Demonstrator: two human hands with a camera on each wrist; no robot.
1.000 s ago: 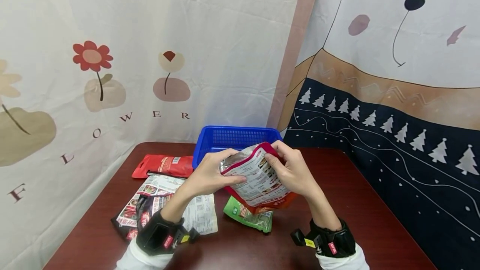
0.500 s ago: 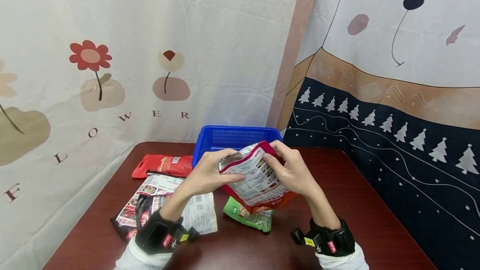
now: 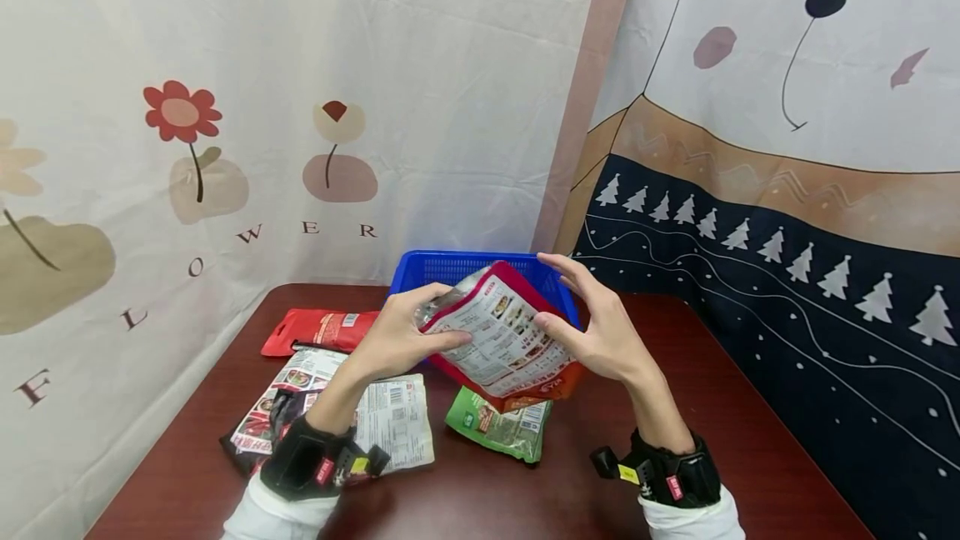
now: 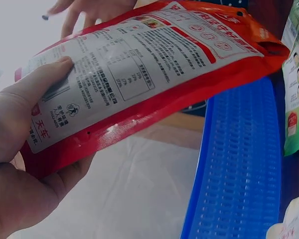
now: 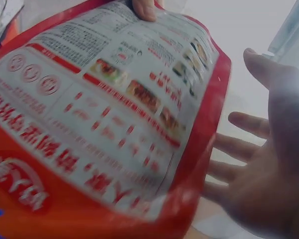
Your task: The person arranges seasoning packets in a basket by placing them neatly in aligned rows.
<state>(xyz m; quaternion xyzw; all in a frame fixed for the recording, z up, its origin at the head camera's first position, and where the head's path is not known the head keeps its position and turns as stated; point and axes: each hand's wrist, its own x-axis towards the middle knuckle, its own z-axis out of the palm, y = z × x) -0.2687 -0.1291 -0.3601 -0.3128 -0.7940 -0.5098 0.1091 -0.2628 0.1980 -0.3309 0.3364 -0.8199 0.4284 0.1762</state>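
A red food pouch (image 3: 498,336) with a white printed label hangs tilted in the air in front of the basket. My left hand (image 3: 408,330) pinches its upper left edge, thumb on the label and fingers behind, as the left wrist view also shows at the pouch's (image 4: 139,74) end. My right hand (image 3: 600,327) is at the pouch's right side with fingers spread; in the right wrist view the hand (image 5: 264,154) stands off the red edge with nothing gripped. Below the pouch lies a green packet (image 3: 510,432) on the table, partly covered by it in the head view.
A blue plastic basket (image 3: 465,260) stands at the back of the brown table (image 3: 750,407). On the left lie a red packet (image 3: 318,330) and several overlapping black and white printed packets (image 3: 401,423). Printed cloths (image 3: 450,107) hang behind the table.
My right hand has let go of the pouch's upper right corner and spread to the right. The pouch, in my left hand, has shifted slightly left, showing more of the green packet.
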